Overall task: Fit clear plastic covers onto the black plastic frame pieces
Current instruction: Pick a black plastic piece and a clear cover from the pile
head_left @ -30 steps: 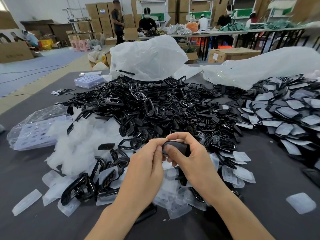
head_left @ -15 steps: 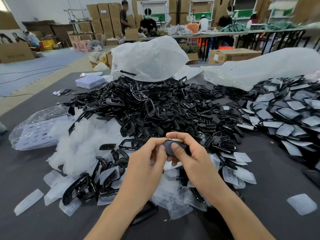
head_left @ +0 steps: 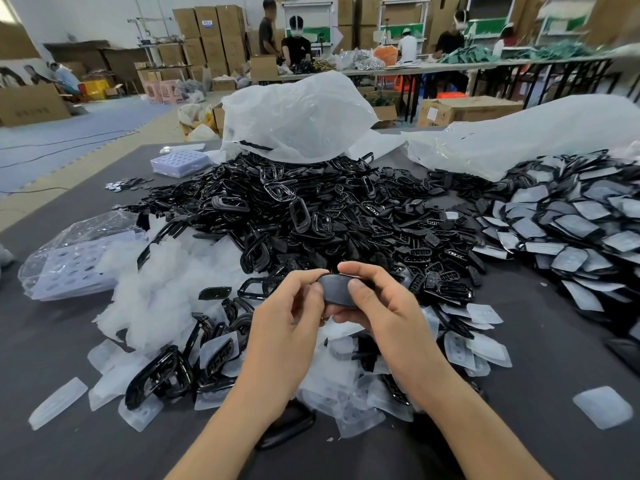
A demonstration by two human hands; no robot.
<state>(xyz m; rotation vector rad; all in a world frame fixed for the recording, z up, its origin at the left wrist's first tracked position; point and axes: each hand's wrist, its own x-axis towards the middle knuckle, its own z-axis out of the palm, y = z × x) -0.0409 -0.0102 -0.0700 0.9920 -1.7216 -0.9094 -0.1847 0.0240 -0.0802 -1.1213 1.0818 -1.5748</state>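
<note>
Currently both hands work on one piece, raised just on the near side of the heap of black frames (head_left: 329,216). The left hand (head_left: 287,317) has a narrow grip, thumb and fingertips pinching the left end of the black frame piece (head_left: 334,289). The right hand (head_left: 384,306) has its thumb pressed on the face and its fingers curled behind. Judgement: holding both ends steadies the part so the thumbs can press a cover down into its rim. The face looks dull grey, and I cannot tell whether a cover is seated. Loose clear covers (head_left: 346,382) lie on the desk (head_left: 52,327) at the near foot of the heap, below the hands, presumably for a short reach. The covered pieces (head_left: 571,220) are piled right of the heap, likely to keep them apart from raw stock.
</note>
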